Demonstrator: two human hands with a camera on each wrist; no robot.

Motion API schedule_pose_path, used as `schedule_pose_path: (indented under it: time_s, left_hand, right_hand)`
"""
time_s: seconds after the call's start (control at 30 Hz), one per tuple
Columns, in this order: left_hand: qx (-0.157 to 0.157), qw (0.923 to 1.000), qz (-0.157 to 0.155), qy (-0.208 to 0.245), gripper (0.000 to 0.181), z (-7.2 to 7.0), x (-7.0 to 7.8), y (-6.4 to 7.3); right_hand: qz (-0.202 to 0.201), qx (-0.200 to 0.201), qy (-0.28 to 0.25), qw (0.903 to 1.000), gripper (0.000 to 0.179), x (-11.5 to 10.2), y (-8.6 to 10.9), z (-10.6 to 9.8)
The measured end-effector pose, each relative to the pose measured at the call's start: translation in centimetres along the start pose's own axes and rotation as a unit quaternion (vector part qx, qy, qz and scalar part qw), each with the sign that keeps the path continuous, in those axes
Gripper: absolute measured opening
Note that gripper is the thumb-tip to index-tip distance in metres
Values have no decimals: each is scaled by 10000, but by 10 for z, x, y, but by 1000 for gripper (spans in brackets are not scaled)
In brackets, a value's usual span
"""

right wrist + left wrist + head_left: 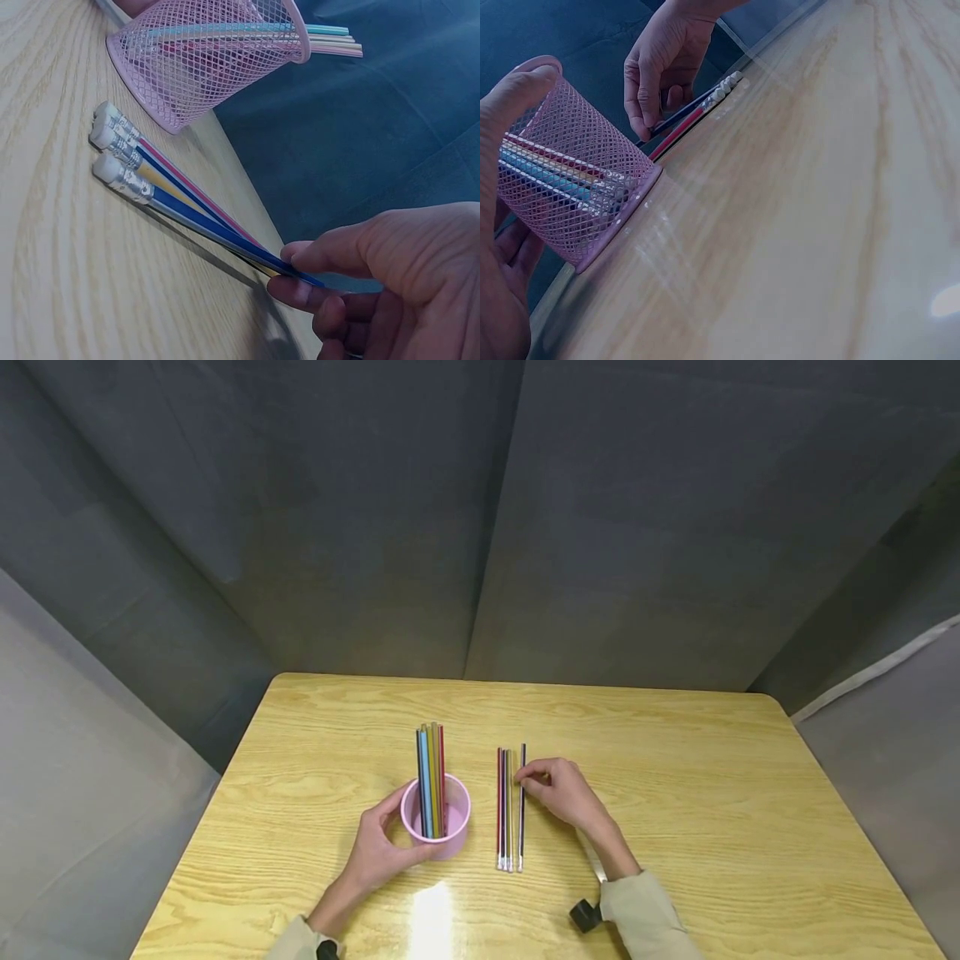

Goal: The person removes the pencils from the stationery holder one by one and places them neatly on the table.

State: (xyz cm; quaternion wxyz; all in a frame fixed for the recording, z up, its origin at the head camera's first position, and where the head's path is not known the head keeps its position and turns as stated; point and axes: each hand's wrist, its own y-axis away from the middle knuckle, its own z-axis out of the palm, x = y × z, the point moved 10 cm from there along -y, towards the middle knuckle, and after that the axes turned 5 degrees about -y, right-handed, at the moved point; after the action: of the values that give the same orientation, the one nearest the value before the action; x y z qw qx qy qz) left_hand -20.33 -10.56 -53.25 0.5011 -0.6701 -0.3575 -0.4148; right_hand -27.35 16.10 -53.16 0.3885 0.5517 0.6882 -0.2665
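A pink mesh pencil cup (452, 847) stands on the table, with several pencils (431, 768) leaning inside it, light blue, yellow, red and dark ones among them. My left hand (377, 853) holds the cup around its side, thumb toward the near side and fingers behind. To the cup's right lies a row of pencils (505, 810) side by side, their white erasers toward me. My right hand (567, 795) pinches a dark blue pencil (196, 213) between thumb and index finger, near the end away from its eraser. This pencil lies just right of the row.
The wood-grain table (712, 827) extends well to the right of the hands. Dark grey cloth (637, 543) hangs behind its far edge, and paler cloth (67, 760) hangs at the left. A small black device (585, 916) sits by the right sleeve.
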Motion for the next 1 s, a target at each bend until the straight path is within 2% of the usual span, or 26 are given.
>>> schedule_pose_path:
  time_s: [0.87, 1.0]
  left_hand:
    - [70, 9999, -4, -115, 90, -1, 0, 1]
    - [58, 9999, 35, -117, 91, -1, 0, 0]
  right_hand:
    - [-48, 34, 33, 10000, 14, -3, 1, 0]
    - [-179, 89, -9, 9998, 16, -7, 2, -3]
